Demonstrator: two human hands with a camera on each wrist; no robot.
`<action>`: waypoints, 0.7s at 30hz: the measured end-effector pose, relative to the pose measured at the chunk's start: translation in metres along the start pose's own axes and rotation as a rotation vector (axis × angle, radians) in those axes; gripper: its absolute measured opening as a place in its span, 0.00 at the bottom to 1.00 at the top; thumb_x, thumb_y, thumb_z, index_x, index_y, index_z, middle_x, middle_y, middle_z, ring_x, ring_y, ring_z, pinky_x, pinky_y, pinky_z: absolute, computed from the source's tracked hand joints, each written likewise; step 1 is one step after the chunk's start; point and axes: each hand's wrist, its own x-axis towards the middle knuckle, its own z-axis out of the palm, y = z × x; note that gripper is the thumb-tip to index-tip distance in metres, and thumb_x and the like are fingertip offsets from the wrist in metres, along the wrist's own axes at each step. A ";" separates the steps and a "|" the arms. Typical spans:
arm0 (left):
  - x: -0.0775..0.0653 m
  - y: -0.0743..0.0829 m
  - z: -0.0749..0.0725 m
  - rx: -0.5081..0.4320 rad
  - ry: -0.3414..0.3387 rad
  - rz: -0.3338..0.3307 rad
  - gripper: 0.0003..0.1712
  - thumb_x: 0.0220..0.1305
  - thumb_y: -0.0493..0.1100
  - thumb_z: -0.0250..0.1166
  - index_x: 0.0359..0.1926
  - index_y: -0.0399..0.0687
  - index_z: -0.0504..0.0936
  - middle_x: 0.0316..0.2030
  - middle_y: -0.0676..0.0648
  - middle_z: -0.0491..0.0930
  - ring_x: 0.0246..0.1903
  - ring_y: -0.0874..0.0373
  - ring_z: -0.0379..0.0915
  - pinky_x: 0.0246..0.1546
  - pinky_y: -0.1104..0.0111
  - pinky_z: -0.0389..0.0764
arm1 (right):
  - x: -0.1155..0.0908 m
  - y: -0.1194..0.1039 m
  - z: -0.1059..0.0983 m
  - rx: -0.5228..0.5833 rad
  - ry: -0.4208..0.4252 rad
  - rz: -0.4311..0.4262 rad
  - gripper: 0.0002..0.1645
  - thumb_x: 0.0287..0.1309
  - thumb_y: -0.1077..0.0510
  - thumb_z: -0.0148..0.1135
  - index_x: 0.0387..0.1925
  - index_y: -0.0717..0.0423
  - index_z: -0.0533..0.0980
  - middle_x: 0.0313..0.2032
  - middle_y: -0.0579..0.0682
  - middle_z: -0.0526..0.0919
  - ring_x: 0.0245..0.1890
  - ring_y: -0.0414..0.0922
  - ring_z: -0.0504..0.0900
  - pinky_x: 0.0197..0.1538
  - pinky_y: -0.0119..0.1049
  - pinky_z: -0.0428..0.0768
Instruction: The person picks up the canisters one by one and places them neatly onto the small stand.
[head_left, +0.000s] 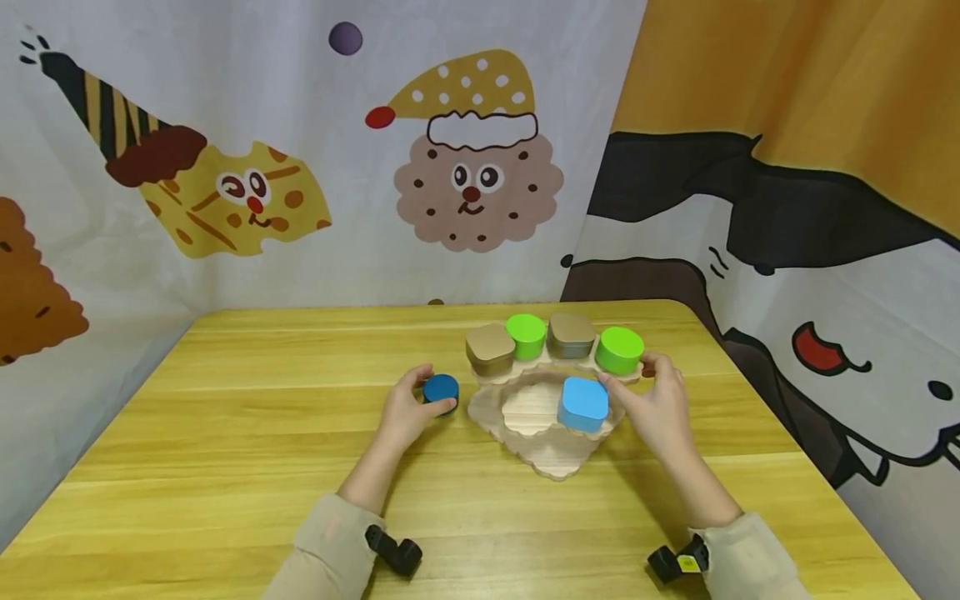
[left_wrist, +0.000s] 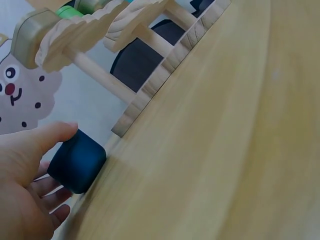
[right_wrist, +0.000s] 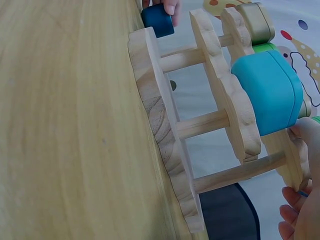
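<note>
My left hand (head_left: 403,414) pinches a small dark blue round box (head_left: 441,387) at table level, thumb on its near side and fingers behind. Just right of it stands a tiered wooden display stand (head_left: 557,460) with scalloped shelves on dowels. On its lower shelf sits a light blue rounded-square box (head_left: 584,401). Along the top shelf are two tan boxes (head_left: 491,347) and two bright green round boxes (head_left: 620,348). My right hand (head_left: 662,410) grips the right end of that top shelf; the right wrist view shows its thumb above and fingers curled below.
The wooden table (head_left: 247,450) extends left and in front of the stand. Behind it hangs a printed cartoon curtain (head_left: 285,275), close to the table's back edge. Another curtain section runs along the right side. A black wrist camera (head_left: 395,550) projects from the left sleeve.
</note>
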 end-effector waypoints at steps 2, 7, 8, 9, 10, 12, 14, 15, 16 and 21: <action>0.000 -0.001 0.000 -0.001 0.000 -0.007 0.40 0.52 0.39 0.74 0.65 0.35 0.68 0.59 0.38 0.71 0.61 0.43 0.63 0.61 0.50 0.62 | 0.000 0.000 0.000 0.001 -0.003 0.003 0.43 0.51 0.41 0.70 0.56 0.68 0.66 0.46 0.61 0.70 0.47 0.55 0.66 0.43 0.46 0.64; 0.000 -0.002 0.001 -0.001 -0.002 -0.021 0.40 0.52 0.39 0.74 0.65 0.36 0.68 0.61 0.37 0.70 0.62 0.43 0.62 0.60 0.50 0.63 | 0.000 0.000 -0.001 0.001 -0.007 0.007 0.44 0.52 0.41 0.70 0.56 0.68 0.66 0.46 0.62 0.69 0.48 0.56 0.66 0.43 0.46 0.64; 0.000 -0.003 0.001 -0.002 -0.003 -0.022 0.40 0.52 0.39 0.74 0.65 0.36 0.68 0.61 0.37 0.69 0.62 0.43 0.62 0.61 0.51 0.63 | 0.000 0.000 -0.001 0.001 -0.007 0.008 0.44 0.51 0.41 0.70 0.57 0.68 0.66 0.46 0.62 0.70 0.48 0.56 0.66 0.43 0.46 0.64; 0.000 -0.003 0.001 -0.003 -0.005 -0.023 0.40 0.52 0.39 0.74 0.64 0.36 0.68 0.61 0.37 0.69 0.62 0.43 0.62 0.61 0.51 0.63 | 0.000 0.000 -0.001 0.001 -0.006 0.008 0.44 0.51 0.41 0.70 0.57 0.68 0.66 0.46 0.62 0.70 0.48 0.56 0.66 0.43 0.46 0.64; -0.001 -0.003 0.001 -0.004 -0.009 -0.022 0.40 0.52 0.39 0.75 0.64 0.36 0.69 0.61 0.37 0.69 0.62 0.43 0.62 0.61 0.51 0.63 | 0.000 0.001 -0.001 0.001 -0.006 0.008 0.44 0.51 0.41 0.70 0.57 0.68 0.66 0.46 0.62 0.70 0.48 0.56 0.66 0.43 0.46 0.64; -0.001 -0.004 0.001 -0.001 -0.013 -0.020 0.39 0.51 0.39 0.75 0.64 0.36 0.69 0.61 0.36 0.70 0.62 0.42 0.62 0.60 0.51 0.64 | 0.000 0.001 -0.001 0.001 -0.006 0.007 0.44 0.52 0.40 0.70 0.57 0.68 0.66 0.47 0.62 0.70 0.48 0.56 0.66 0.44 0.46 0.64; -0.001 -0.004 0.001 -0.006 -0.014 -0.023 0.39 0.51 0.39 0.75 0.63 0.36 0.70 0.60 0.36 0.70 0.61 0.42 0.63 0.60 0.51 0.64 | 0.000 0.001 0.000 0.001 -0.006 0.005 0.44 0.52 0.41 0.70 0.57 0.68 0.66 0.46 0.62 0.70 0.48 0.56 0.66 0.44 0.46 0.64; -0.001 -0.005 0.001 -0.001 -0.013 -0.019 0.39 0.51 0.39 0.75 0.63 0.36 0.70 0.59 0.35 0.70 0.61 0.41 0.64 0.59 0.50 0.65 | 0.000 0.001 0.000 0.001 -0.006 0.004 0.44 0.52 0.41 0.70 0.57 0.68 0.66 0.46 0.62 0.70 0.48 0.56 0.66 0.44 0.46 0.64; -0.001 -0.005 0.001 0.003 -0.008 -0.017 0.39 0.51 0.39 0.75 0.63 0.36 0.70 0.59 0.35 0.71 0.60 0.41 0.65 0.59 0.50 0.65 | 0.000 0.001 0.000 0.003 -0.006 0.001 0.44 0.52 0.41 0.70 0.57 0.69 0.66 0.46 0.62 0.70 0.48 0.57 0.66 0.44 0.46 0.64; -0.001 -0.003 0.001 0.014 0.022 -0.015 0.38 0.50 0.40 0.76 0.62 0.37 0.72 0.57 0.36 0.73 0.57 0.42 0.68 0.56 0.51 0.68 | 0.000 -0.001 0.000 0.020 -0.002 -0.009 0.42 0.52 0.44 0.71 0.56 0.69 0.66 0.46 0.62 0.70 0.49 0.58 0.66 0.44 0.46 0.63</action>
